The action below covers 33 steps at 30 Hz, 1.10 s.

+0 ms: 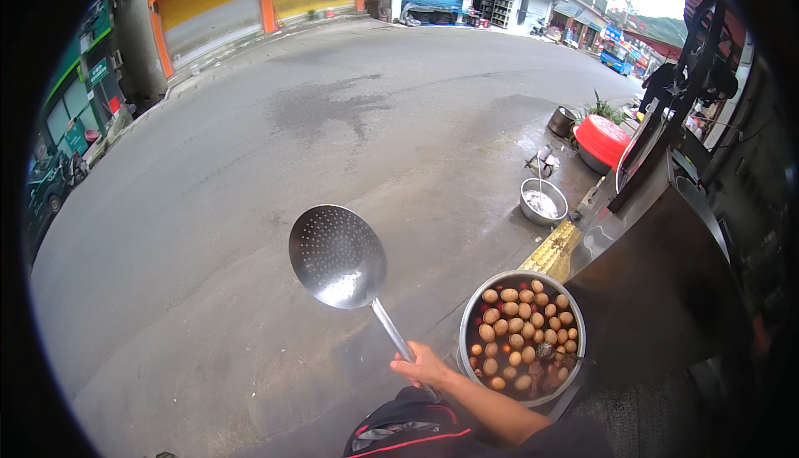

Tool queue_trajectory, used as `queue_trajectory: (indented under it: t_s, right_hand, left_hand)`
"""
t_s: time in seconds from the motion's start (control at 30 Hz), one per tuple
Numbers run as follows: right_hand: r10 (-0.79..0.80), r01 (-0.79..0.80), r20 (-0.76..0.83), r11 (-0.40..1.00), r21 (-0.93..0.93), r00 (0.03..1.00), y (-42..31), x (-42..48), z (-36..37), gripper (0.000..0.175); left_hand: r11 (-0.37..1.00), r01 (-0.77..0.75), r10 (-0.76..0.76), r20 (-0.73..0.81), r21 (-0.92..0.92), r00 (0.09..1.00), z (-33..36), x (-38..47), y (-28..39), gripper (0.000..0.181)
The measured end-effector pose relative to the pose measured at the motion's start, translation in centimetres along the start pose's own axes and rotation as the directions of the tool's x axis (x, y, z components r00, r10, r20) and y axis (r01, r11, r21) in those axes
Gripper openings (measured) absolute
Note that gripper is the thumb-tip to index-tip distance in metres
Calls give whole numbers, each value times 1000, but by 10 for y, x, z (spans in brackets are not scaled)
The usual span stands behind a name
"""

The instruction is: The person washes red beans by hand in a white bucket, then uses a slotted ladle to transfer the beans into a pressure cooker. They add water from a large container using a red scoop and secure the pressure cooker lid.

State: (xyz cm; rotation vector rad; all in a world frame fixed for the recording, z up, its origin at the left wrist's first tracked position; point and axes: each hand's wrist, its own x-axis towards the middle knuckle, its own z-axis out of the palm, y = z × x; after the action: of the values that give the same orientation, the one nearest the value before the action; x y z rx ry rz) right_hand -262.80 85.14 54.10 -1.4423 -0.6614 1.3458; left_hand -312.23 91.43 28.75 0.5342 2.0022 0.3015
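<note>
My right hand is closed around the metal handle of a large perforated skimmer. The skimmer's bowl is up and to the left of the hand, over the pavement, with nothing in it. Beside my right forearm stands a round metal pot of dark liquid, filled with several brown eggs and some darker pieces near its lower edge. A small perforated ladle rests among the eggs, its handle over the right rim. My left hand is out of view; dark clothing with red trim shows at the bottom.
Yellow egg trays lie behind the pot. Beyond are a metal basin with whitish contents, a red tub and a metal can. A dark metal panel borders the pot's right side. Shops line the road; a blue vehicle is far off.
</note>
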Motion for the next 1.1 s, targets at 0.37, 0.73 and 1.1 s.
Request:
queue_trajectory:
  t_s: [0.37, 0.73, 1.1]
  right_hand:
    - [255, -80, -430, 920, 385, 866, 2, 157, -94, 29]
    - [514, 138, -598, 676, 724, 615, 24, 290, -216, 23]
    - [664, 250, -703, 657, 711, 255, 90, 463, -321, 17]
  left_hand:
    - [389, -921, 855, 381, -22, 352, 287, -61, 512, 15]
    - [455, -221, 126, 183, 863, 975, 287, 152, 490, 38]
    - [308, -815, 646, 520, 491, 558, 636, 195, 760, 46]
